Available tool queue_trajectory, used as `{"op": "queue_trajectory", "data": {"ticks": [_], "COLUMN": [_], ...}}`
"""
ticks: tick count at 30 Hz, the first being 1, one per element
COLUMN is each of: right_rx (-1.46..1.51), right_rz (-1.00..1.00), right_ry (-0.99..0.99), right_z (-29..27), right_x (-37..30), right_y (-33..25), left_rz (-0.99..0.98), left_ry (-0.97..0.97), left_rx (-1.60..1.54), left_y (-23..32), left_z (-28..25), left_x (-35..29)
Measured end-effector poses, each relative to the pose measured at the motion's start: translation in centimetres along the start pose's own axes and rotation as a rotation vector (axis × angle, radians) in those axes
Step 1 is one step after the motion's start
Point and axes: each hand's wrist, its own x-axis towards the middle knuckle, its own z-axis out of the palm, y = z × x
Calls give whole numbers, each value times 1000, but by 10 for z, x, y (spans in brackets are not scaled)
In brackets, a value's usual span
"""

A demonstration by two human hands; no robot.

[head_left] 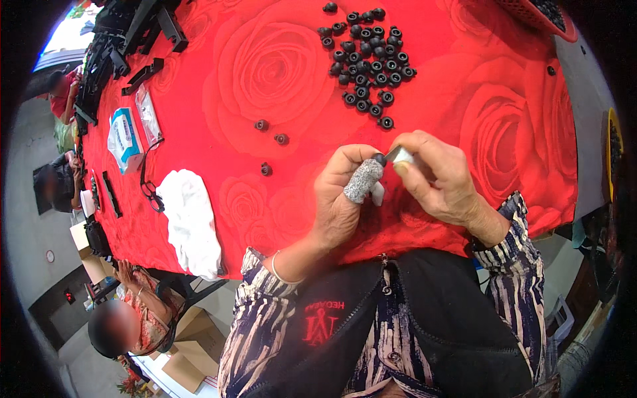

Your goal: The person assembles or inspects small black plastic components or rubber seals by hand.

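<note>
My left hand [335, 202] pinches a small round black part [379, 159] at its fingertips. Grey speckled wrapping [363, 181] covers the thumb of that hand. Close against the part, my right hand [443, 176] grips a small blade [393, 153] with a white wrapped end [403, 157]; its tip appears to meet the part, though the exact contact is too small to tell. Beyond my hands, many similar black parts [376, 66] lie in a loose group on the red rose-patterned cloth [265, 66]. To the left of my hands are a few single ones [281, 139].
A white cloth [189, 222], eyeglasses [152, 198] and a blue-and-white box [124, 142] lie at left. Long black pieces [142, 76] are farther back. A red basket [541, 14] stands far right, a yellow-rimmed container [611, 149] at right. Other people [149, 305] sit along the left side.
</note>
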Motion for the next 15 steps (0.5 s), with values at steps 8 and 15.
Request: {"op": "queue_trajectory", "data": {"ticks": [8,15], "right_rx": [-4,-255], "right_rz": [-225,-489], "right_ry": [29,52], "right_z": [2,2], "right_x": [-1,-4], "right_y": [5,9], "left_rz": [-325,-395], "left_ry": [-140,-187], "left_rx": [-311,-427], "left_y": [6,5], "left_z": [-5,-6], "left_x": [4,5]}}
